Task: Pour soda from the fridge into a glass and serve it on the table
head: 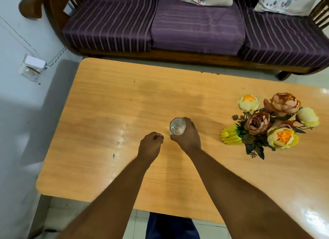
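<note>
I saw the right hand (187, 137) gripping the glass (177, 126) mid-table (106, 100), far from edges; the left hand (150, 144) was a fist, flowers (272, 121) nearby.

Two bare forearms with no sleeves showing, left hand (151, 144) and right hand (189, 137) without rings, watches or bands, dark navy-blue trouser fabric (171, 227) below the near edge of the wooden table (106, 114)
</note>
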